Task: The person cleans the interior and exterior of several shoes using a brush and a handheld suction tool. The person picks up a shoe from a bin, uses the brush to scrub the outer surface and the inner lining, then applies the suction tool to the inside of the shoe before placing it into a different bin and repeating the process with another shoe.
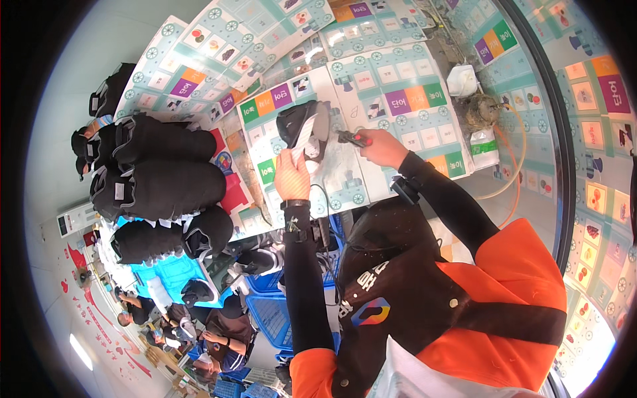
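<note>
A black and grey shoe upper [290,126] lies on the patterned table covering, with a pale striped strip [306,136] across it. My left hand [292,176] is closed on the near end of the upper, its fingers at the strip's lower end. To the right, my right hand [385,148] grips pliers [350,138] with red on the handle and a dark metal head. The head of the pliers points left toward the upper and is apart from it. Whether the jaws are parted is too small to tell.
Several black shoe uppers [176,189] are stacked left of the table. Blue crates [269,318] stand below its edge. A white container [462,81], a grimy round pot [483,111] and an orange hose [512,136] sit at the right. Other people [225,338] work at the lower left.
</note>
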The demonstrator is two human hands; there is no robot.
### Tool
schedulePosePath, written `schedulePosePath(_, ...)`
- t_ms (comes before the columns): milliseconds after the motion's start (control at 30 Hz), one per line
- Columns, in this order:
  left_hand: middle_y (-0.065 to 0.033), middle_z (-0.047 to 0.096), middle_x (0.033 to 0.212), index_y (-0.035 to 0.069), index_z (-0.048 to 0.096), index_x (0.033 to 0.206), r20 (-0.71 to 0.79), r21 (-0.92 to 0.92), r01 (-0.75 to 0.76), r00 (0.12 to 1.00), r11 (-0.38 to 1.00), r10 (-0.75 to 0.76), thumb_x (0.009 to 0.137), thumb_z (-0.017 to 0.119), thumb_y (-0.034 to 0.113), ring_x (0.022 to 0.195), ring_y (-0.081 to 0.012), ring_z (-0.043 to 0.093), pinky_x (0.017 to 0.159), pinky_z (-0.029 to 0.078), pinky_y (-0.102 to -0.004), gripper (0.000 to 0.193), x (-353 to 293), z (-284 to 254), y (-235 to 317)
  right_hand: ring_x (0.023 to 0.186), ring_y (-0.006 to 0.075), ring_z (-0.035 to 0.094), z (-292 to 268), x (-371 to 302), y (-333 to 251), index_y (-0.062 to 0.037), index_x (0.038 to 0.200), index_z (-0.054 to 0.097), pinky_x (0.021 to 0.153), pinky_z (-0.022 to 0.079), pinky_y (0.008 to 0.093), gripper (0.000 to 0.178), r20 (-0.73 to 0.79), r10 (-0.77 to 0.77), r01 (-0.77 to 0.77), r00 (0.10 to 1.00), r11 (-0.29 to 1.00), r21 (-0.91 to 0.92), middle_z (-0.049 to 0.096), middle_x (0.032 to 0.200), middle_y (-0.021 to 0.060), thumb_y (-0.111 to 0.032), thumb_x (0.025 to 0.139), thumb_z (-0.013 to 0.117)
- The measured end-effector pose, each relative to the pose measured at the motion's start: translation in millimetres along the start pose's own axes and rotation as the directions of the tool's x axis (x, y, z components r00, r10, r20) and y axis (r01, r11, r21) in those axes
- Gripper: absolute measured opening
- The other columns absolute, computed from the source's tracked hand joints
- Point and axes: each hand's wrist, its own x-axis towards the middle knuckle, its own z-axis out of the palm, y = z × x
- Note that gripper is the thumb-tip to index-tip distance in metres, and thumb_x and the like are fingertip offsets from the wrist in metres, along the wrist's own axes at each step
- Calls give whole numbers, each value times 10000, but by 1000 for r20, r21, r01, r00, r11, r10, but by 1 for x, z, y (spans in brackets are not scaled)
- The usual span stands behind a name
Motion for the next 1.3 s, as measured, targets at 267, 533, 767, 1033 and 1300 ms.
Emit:
schedulePosePath(267, -253, 650, 1119, -34, 597, 1259, -77, -394, 76, 990, 916, -116, 937, 721, 294, 1046, -402, 630, 955, 512, -461, 476, -40, 31, -66, 918, 494, 633, 10, 24, 14, -38, 1060, 663, 790, 505, 540, 261, -45, -18, 16, 999, 999, -37, 682, 911, 270, -99, 825, 568)
schedulePosePath(533, -152, 703, 981, 30, 729, 986, 912, 333, -446, 377, 830, -164, 904, 707, 321, 961, -297, 702, 790, 558, -365, 302, -227, 141, -162, 852, 450, 672, 17, 28, 17, -11, 1066, 649, 754, 530, 479, 264, 18, 13, -12, 1000, 998, -55, 687, 891, 260, -94, 822, 592)
schedulePosePath(767, -202, 736, 998, 45, 741, 948, 777, 477, 267, 316, 837, -544, 921, 677, 411, 936, -343, 715, 772, 563, -492, 373, -205, 75, -128, 924, 492, 638, 26, 29, 10, -19, 1110, 674, 807, 506, 526, 318, 82, 100, -103, 992, 994, 26, 695, 953, 277, -112, 841, 533)
schedulePosePath(1033, -257, 592, 1284, 64, 457, 1487, 114, -290, 165, 984, 943, -138, 867, 783, 229, 1195, -434, 586, 1010, 474, -477, 719, -36, -3, -19, 897, 492, 637, 24, 30, 1, -21, 1105, 675, 779, 507, 523, 304, 43, 82, -84, 996, 996, 42, 689, 928, 280, -114, 844, 550)
schedulePosePath(1300, -216, 710, 1093, 76, 648, 1260, 9, 26, 19, 1000, 999, -19, 1003, 582, 374, 1036, -430, 663, 874, 524, -515, 399, 42, 10, -7, 880, 475, 650, 19, 52, 2, -29, 991, 687, 784, 499, 557, 231, -80, -83, 69, 993, 984, -162, 689, 872, 262, -134, 843, 544)
